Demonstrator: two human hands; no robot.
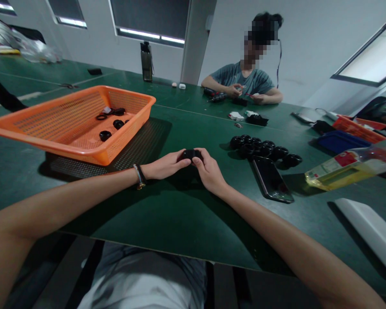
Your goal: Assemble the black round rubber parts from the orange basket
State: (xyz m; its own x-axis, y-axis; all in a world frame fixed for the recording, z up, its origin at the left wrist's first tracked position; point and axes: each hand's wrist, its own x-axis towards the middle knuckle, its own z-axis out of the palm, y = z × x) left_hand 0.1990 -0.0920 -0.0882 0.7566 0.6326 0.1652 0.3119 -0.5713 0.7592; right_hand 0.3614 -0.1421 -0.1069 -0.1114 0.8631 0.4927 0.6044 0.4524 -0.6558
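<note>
Between both hands, just above the green table (167, 214), is a small black rounded part (189, 153). My left hand (167, 165) grips its left side, thumb on the near face. From the other side my right hand (209, 171) holds it too, with the thumb pressed close to the left one. The fingers behind the part are mostly hidden. To the right of my hands lies a cluster of several black rounded parts (263, 148). An orange perforated basket (128, 137) at the left contains a few black ring-like parts (105, 135) and a dark cord (111, 112).
A black phone (272, 178), a bottle of yellow liquid (344, 167) and a white case (369, 231) lie to the right. Blue tray (344, 140) and orange bin (362, 128) stand beyond. A dark bottle (146, 62) is at the back. Opposite, a person (244, 77) handles small parts.
</note>
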